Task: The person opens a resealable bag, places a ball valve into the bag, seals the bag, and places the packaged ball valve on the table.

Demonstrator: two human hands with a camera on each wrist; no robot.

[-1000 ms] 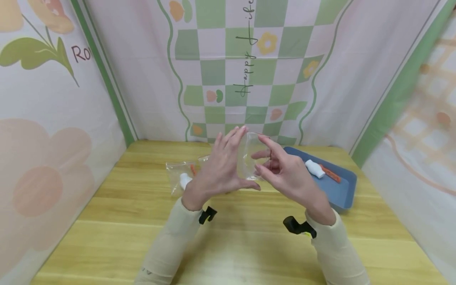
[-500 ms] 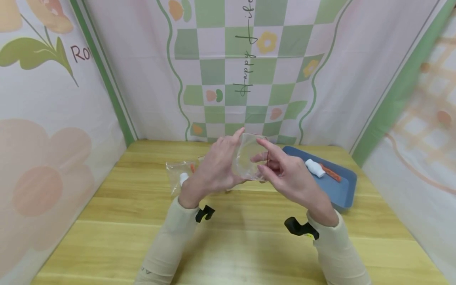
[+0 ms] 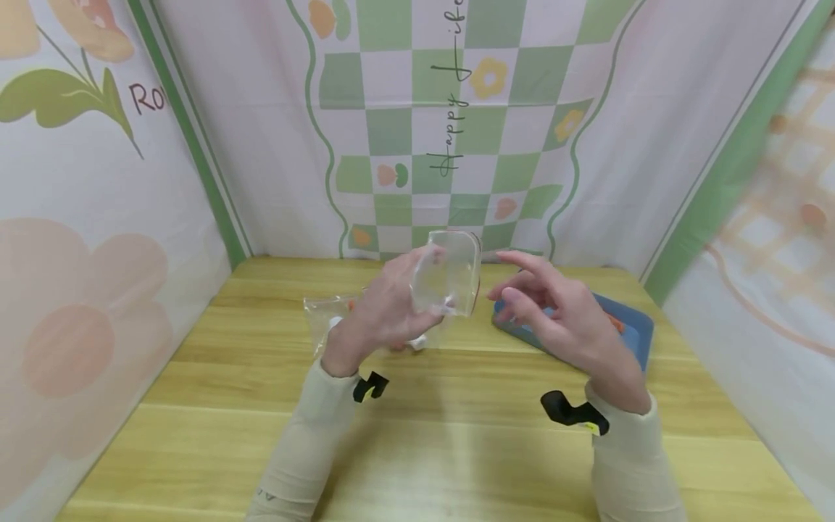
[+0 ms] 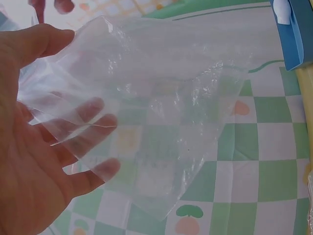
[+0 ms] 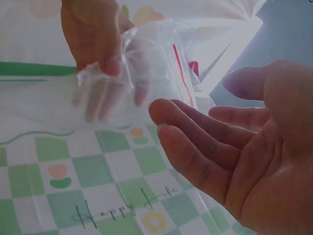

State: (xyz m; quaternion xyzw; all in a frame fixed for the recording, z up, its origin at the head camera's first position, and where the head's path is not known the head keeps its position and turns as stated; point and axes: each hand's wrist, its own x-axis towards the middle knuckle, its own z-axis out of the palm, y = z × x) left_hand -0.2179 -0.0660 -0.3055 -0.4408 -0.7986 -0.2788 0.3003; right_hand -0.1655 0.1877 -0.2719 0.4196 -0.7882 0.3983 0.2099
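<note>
My left hand [image 3: 385,301] holds a clear zip-lock bag [image 3: 450,275] up above the table. In the left wrist view the thumb [image 4: 51,39] lies against the bag's near side, and the other fingers show through the film. No contents are visible in the bag. The right wrist view shows a red zip line [image 5: 182,73] along the bag's edge. Just right of the bag, my right hand [image 3: 574,315] is apart from it, fingers loosely bent and holding nothing.
A blue tray [image 3: 642,330] sits at the right, partly behind my right hand, with an orange-red strip [image 3: 615,323] in it. Left wrist view: a white piece [image 4: 282,11] in the tray. Another clear bag [image 3: 317,319] lies left; a small white item [image 3: 417,342] lies by my left hand.
My right hand has let go of the bag and moved right, now covering part of the tray. The bag has shifted slightly left and up with my left hand.
</note>
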